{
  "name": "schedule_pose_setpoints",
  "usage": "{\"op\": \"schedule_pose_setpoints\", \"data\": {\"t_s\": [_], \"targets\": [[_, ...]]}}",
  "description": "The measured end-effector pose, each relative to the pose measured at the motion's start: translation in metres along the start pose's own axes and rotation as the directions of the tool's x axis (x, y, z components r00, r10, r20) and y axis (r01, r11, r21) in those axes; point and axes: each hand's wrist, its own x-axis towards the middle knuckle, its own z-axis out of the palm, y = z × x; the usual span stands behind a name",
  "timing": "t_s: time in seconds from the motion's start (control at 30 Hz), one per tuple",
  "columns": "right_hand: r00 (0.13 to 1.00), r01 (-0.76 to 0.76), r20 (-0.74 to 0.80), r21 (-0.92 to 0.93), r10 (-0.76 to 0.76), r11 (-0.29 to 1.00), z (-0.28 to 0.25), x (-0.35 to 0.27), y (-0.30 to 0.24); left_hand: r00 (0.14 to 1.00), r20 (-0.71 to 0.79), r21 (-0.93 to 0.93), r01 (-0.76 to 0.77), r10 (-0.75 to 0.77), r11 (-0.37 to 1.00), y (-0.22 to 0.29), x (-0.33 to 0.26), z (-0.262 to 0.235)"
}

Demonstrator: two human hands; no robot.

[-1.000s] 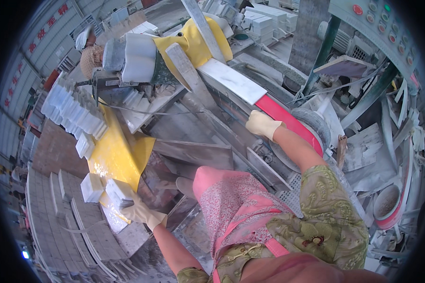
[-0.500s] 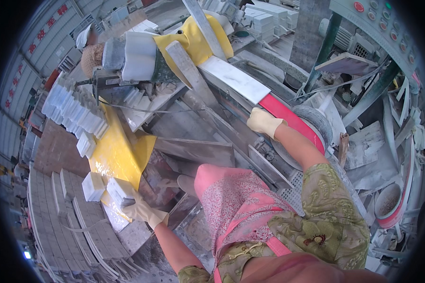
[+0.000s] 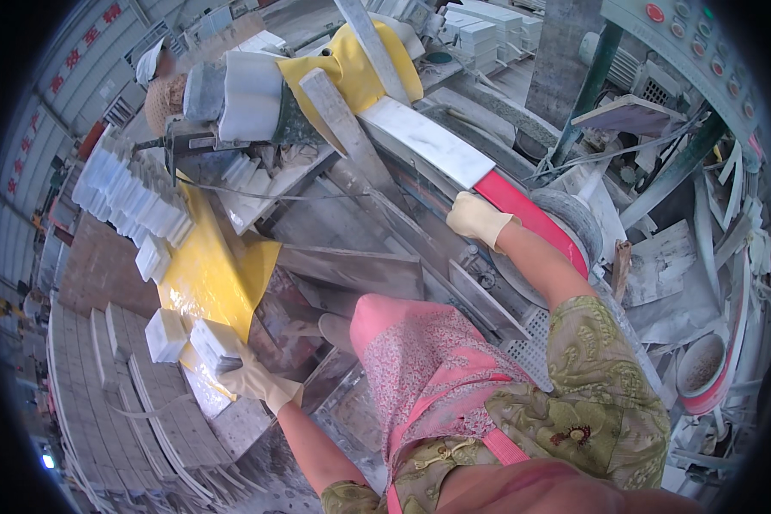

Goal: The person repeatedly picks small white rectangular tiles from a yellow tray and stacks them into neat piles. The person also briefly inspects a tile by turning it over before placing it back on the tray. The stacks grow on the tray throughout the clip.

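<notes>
My left hand (image 3: 259, 382), in a pale rubber glove, has its fingers closed against the near end of a small stack of white stone tiles (image 3: 215, 346). These lie on yellow plastic sheeting (image 3: 210, 278), beside another white stack (image 3: 166, 335). My gloved right hand (image 3: 478, 219) is closed at the near edge of a machine's red belt (image 3: 540, 221). Its fingers curl under, and whatever they hold, if anything, is hidden. A long white marble-like slab (image 3: 428, 141) lies in line with the belt, just beyond that hand.
Long grey stone strips (image 3: 137, 403) are stacked at the left, with rows of pale tiles (image 3: 133, 193) behind. A control panel (image 3: 702, 51) hangs at the upper right. Another person in a white cap (image 3: 150, 64) is at the far left. Planks and a boxy frame stand before me.
Both hands keep nearly the same places and grips. The white slab appears very slightly nearer along the belt line, and the whole view has shifted a little.
</notes>
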Motion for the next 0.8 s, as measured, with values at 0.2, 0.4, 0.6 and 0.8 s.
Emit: {"op": "schedule_pose_setpoints", "data": {"t_s": [0.2,0.4,0.6,0.8], "targets": [[0.999,0.049,0.007,-0.069,-0.048,0.996,0.003,0.004,0.002,0.997,0.074,-0.052,0.002,0.002,0.999,-0.01,0.003,0.003],[0.998,-0.038,-0.043,0.056,0.041,0.998,0.007,0.004,0.002,0.997,0.074,-0.068,-0.014,0.019,0.998,-0.018,0.005,0.007],[0.998,0.045,-0.042,-0.048,-0.047,0.998,0.008,0.006,0.004,0.998,0.064,-0.026,-0.013,0.015,1.0,-0.016,0.005,0.006],[0.999,0.04,-0.028,0.04,-0.039,0.998,0.008,0.007,0.006,0.999,0.034,0.021,-0.006,0.005,1.0,-0.015,0.005,0.007]]}}
